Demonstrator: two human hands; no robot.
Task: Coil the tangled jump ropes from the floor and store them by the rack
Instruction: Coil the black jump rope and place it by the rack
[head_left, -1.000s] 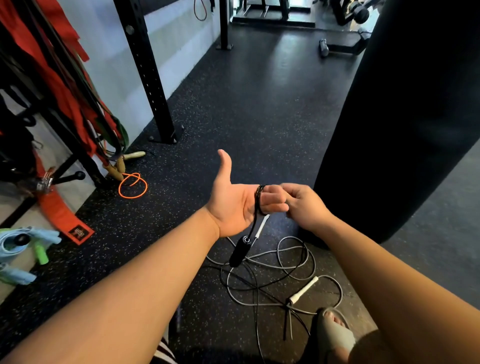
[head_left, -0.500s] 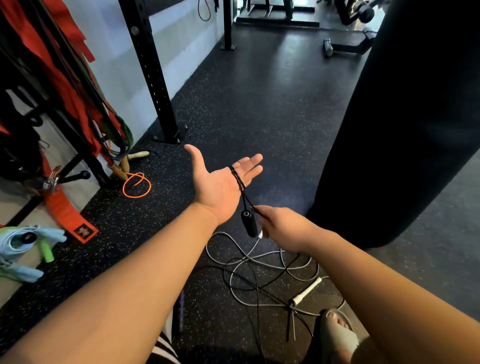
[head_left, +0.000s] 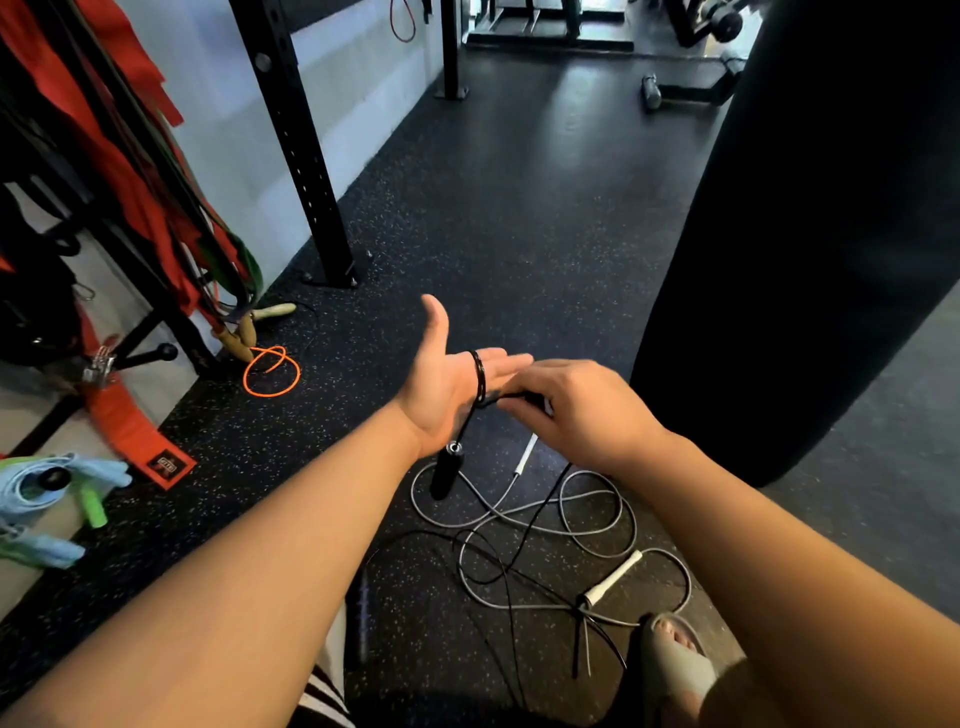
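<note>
My left hand (head_left: 447, 379) is held out flat, palm up, thumb raised, with turns of the black jump rope (head_left: 478, 375) wound round its fingers. The rope's black handle (head_left: 447, 470) hangs below the palm. My right hand (head_left: 576, 410) grips the black cord just right of the left fingers; the cord runs down from it to the floor. A grey jump rope (head_left: 566, 512) with white handles (head_left: 613, 577) lies tangled with the black cord on the floor below my hands.
A black punching bag (head_left: 810, 234) hangs close on the right. A black rack upright (head_left: 296, 145) stands at the left, with red and green bands (head_left: 156, 182) hanging, wooden handles and an orange rope (head_left: 271, 371) at its foot. My sandalled foot (head_left: 672, 660) is beside the tangle.
My right hand rose from below the left palm and carried the black cord over the left fingers, adding a turn. The black handle now hangs lower under the palm.
</note>
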